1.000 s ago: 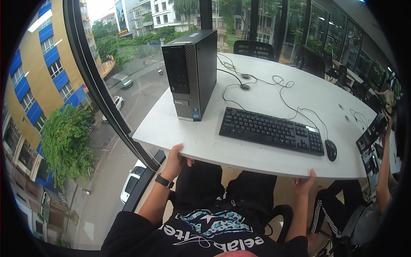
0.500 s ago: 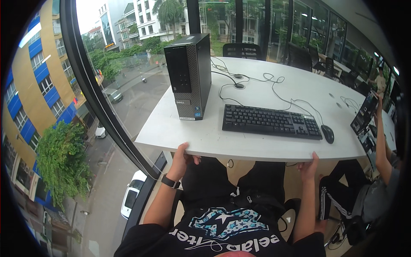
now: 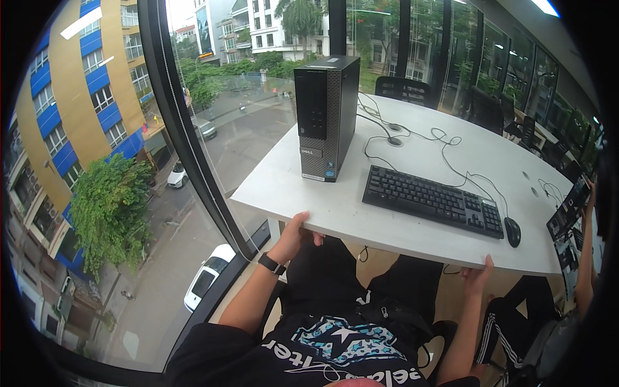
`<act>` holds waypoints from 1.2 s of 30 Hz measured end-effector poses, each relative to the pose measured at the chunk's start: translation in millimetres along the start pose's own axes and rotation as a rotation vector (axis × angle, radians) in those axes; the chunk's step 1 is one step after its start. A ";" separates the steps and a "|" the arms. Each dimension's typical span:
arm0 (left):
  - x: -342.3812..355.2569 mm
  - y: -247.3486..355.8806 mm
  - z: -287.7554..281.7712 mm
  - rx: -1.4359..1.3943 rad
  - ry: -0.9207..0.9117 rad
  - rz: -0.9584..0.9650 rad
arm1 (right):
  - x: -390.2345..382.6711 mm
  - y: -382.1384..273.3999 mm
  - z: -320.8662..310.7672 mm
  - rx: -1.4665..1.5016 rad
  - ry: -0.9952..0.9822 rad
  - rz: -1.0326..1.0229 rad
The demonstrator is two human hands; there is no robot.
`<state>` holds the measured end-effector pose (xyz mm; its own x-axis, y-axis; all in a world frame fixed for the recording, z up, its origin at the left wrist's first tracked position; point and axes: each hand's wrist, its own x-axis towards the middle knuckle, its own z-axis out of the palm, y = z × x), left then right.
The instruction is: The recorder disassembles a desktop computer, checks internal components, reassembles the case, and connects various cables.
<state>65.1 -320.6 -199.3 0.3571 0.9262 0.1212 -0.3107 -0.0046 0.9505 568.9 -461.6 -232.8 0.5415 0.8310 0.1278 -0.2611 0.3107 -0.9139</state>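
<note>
My left hand (image 3: 296, 238) grips the front edge of the white table (image 3: 271, 180), thumb on top and fingers curled beneath. A dark watch strap circles that wrist. Farther right, my right hand (image 3: 476, 277) holds the same edge, its thumb at the rim and its other fingers partly hidden below. Upright behind my left hand stands a black desktop computer tower (image 3: 327, 122). A black keyboard (image 3: 432, 201) lies between the tower and a black mouse (image 3: 512, 232), which sits closest to my right hand.
Black cables (image 3: 445, 137) run across the tabletop to round cable holes (image 3: 394, 141). At the right, another person's arm (image 3: 585, 251) reaches up to a dark screen-like panel (image 3: 569, 209). A tall window with a dark frame (image 3: 187, 129) borders the left side. A mesh chair (image 3: 404, 90) stands behind the table.
The view has swung left and tilted, so the table and the things on it appear farther right. Both my hands keep their hold on the table edge.
</note>
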 end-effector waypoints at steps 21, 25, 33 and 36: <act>-2.0 2.5 3.2 0.015 0.038 -0.048 | -2.3 -4.9 2.9 -0.002 0.026 -0.018; -3.0 3.8 3.6 0.026 0.031 -0.049 | -3.0 -5.2 4.0 -0.001 0.035 -0.019; -2.0 4.0 3.6 0.032 0.022 -0.057 | -1.0 -2.8 0.6 -0.003 0.020 -0.028; -2.1 3.7 2.8 0.028 0.026 -0.073 | 0.1 -2.0 -0.7 -0.002 0.012 -0.039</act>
<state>65.6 -323.6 -195.3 0.3551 0.9338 0.0445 -0.2599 0.0529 0.9642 570.1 -462.5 -231.2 0.5607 0.8127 0.1584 -0.2381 0.3415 -0.9092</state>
